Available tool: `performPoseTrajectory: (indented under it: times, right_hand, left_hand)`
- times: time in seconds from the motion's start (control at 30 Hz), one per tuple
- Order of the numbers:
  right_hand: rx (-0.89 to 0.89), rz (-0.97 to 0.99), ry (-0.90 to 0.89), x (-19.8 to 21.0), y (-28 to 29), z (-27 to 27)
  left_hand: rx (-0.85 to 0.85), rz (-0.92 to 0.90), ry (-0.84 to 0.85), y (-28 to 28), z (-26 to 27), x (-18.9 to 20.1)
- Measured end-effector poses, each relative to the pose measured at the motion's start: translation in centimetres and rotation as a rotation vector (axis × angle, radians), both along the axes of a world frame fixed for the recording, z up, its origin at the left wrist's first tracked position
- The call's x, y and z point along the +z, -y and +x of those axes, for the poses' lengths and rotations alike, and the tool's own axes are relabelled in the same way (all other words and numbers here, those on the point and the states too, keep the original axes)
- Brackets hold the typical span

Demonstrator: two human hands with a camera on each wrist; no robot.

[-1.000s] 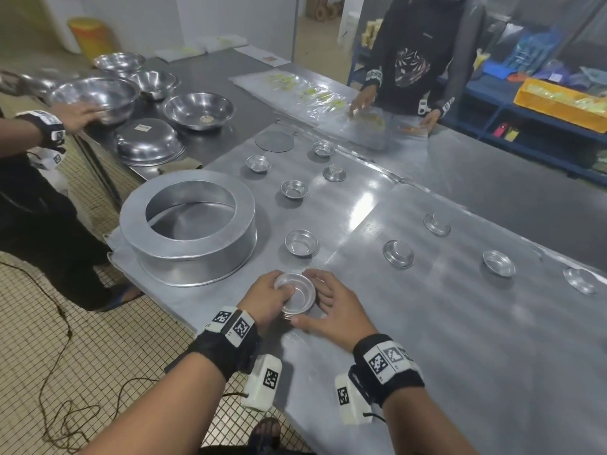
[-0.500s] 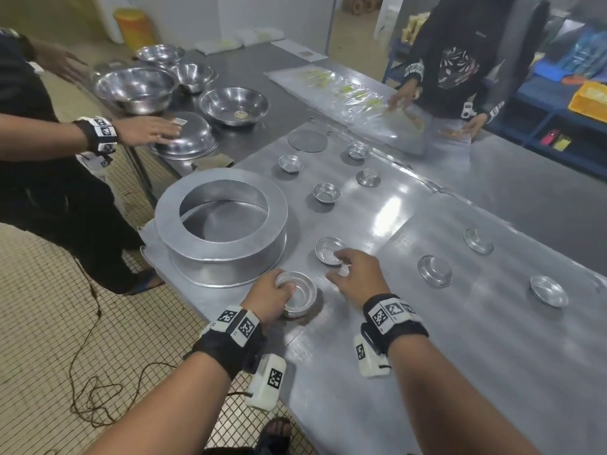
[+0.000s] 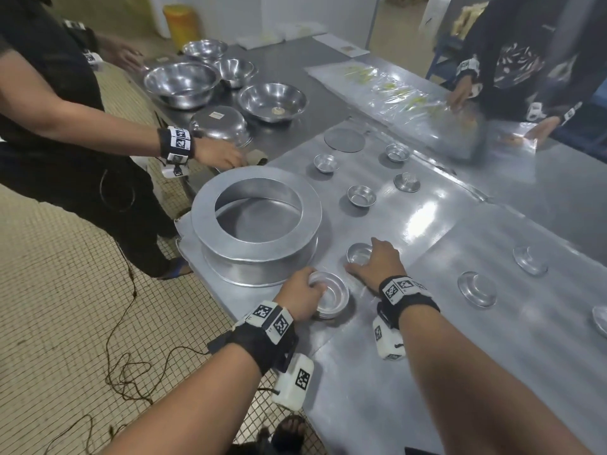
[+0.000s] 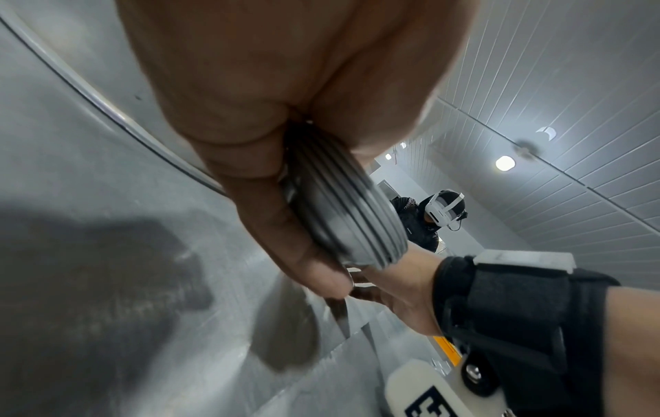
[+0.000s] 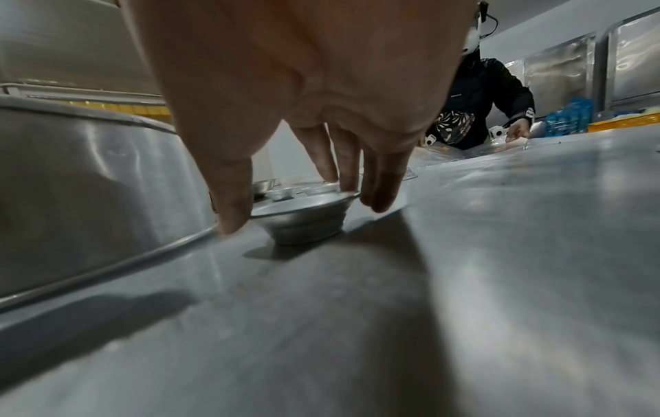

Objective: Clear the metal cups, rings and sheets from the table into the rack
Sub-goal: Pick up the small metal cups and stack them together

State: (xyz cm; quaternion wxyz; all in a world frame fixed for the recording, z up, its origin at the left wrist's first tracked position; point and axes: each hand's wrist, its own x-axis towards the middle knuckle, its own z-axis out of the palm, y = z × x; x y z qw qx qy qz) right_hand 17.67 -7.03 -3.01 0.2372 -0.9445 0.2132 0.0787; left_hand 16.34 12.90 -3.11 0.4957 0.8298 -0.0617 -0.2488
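Observation:
My left hand (image 3: 313, 289) grips a stack of nested metal cups (image 3: 330, 295) near the table's front edge; the stack's ribbed rims (image 4: 343, 214) show between thumb and fingers. My right hand (image 3: 364, 261) arches over a single metal cup (image 3: 358, 254) just beyond. Its thumb sits on one side and its fingers (image 5: 348, 169) on the far rim of that cup (image 5: 303, 220). A large metal ring (image 3: 256, 205) stands to the left. More small cups (image 3: 361, 196) (image 3: 477, 288) dot the metal sheets (image 3: 427, 208), and a flat disc (image 3: 344, 139) lies farther back.
A person at the left reaches a hand (image 3: 220, 156) toward an upturned bowl (image 3: 218, 124) among several steel bowls (image 3: 180, 83). Another person (image 3: 512, 60) across the table handles a plastic sheet (image 3: 410, 93). A cable (image 3: 124, 372) trails over the tiled floor.
My right hand left the stack and moved forward onto the single cup. My left hand kept the stack in place. The person at the left moved a hand from the big bowl toward the ring.

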Motion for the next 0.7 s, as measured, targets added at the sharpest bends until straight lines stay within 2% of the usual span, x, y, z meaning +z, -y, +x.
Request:
performPoseTrajectory:
  times: [0.2, 0.37, 0.5, 0.7]
  right_hand:
    - [-0.018, -0.002, 0.081, 0.4, -0.3, -0.6]
    - [-0.033, 0.125, 0.193, 1.5, 0.0, -2.4]
    - [-0.047, 0.220, 0.300, 2.5, 0.3, -4.8]
    - [-0.004, 0.249, 0.410, 4.1, 0.7, -9.5]
  left_hand:
    - [-0.013, 0.006, -0.017, 0.3, -0.6, -0.2]
    - [0.037, -0.024, -0.063, 0.9, -1.4, 0.0]
    - [0.079, -0.074, -0.114, 1.6, -2.2, 0.7]
    - [0.123, -0.169, -0.186, 3.1, -3.9, 1.5]
